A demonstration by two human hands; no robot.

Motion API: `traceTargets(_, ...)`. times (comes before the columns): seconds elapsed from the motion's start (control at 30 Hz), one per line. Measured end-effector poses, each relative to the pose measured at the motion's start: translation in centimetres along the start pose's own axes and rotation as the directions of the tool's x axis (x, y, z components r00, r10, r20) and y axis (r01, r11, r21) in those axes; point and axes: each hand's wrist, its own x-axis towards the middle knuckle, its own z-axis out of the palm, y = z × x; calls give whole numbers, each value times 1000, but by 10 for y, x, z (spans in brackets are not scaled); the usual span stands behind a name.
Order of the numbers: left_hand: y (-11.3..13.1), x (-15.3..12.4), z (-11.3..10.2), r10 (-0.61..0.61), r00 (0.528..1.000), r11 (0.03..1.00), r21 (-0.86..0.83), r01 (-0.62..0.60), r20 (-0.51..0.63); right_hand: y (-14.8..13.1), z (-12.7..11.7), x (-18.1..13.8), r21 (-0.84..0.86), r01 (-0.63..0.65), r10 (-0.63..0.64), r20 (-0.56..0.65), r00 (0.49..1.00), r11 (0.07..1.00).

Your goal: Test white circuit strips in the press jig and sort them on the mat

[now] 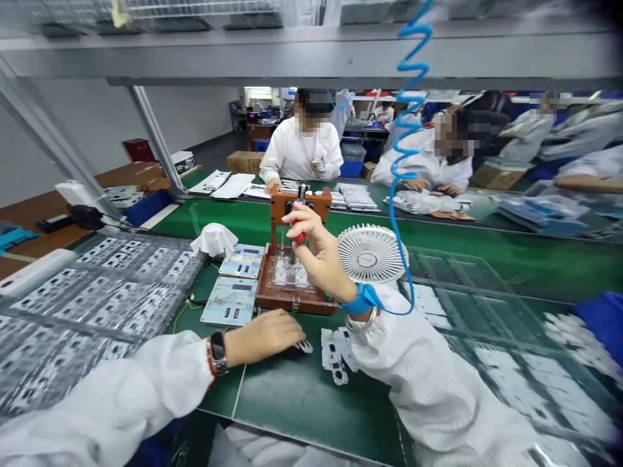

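Observation:
My right hand (316, 246) is closed around the red handle (298, 235) of a brown press fixture (296, 299) in the middle of the bench. Clear plates and pale parts (291, 269) sit on the fixture's base under the handle. Just in front of the fixture, my left hand (267, 335) is held palm down over the mat, fingers together. A small white part (304, 347) shows at its fingertips, mostly covered by the hand. Several loose white parts (335, 353) lie on the mat between my two arms.
Trays of parts (104, 285) cover the left side. Two light-blue boards (230, 300) with wires lie left of the fixture. A white fan (372, 254) and more trays (530, 383) are at right. A blue coiled cord (406, 143) reaches my right wrist. People work opposite.

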Motion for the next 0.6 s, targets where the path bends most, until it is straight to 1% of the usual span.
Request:
traceTargets(0.03, 0, 7, 16, 85, 996, 993, 82, -87, 21, -1, -2, 1, -8, -5, 5, 23, 1000, 1000)
traceTargets(0.07, -1, 12, 31, 135, 991, 981, 139, -137, 26, -2, -4, 2, -20, -12, 13, 43, 999, 1000)
traceTargets(0.1, -2, 17, 42, 158, 987, 972, 173, -160, 26, -3, -6, 3, -38, -20, 22, 62, 998, 999)
traceTargets(0.13, -3, 20, 51, 163, 986, 968, 189, -163, 20, -3, -7, 3, -55, -27, 31, 79, 996, 998)
traceTargets(0.2, -6, 22, 60, 128, 991, 976, 171, -133, 38, -4, -9, 4, -81, -33, 41, 102, 994, 996)
traceTargets(0.27, -6, 20, 60, 65, 995, 991, 116, -73, 75, -4, -10, 4, -87, -28, 38, 115, 993, 996)
traceTargets(0.33, -5, 15, 55, -6, 993, 999, 48, 0, 116, -4, -10, 3, -80, -22, 32, 122, 992, 997)
traceTargets(0.43, -2, 10, 46, -87, 976, 995, -36, 97, 200, -4, -8, 3, -51, -7, 13, 119, 993, 999)
traceTargets(0.53, 2, 10, 44, -132, 949, 986, -58, 155, 287, -4, -7, 2, -48, 3, 1, 91, 996, 999)
traceTargets(0.6, 4, 11, 47, -172, 943, 980, -46, 192, 286, -4, -10, 2, -84, 16, -7, 108, 994, 996)
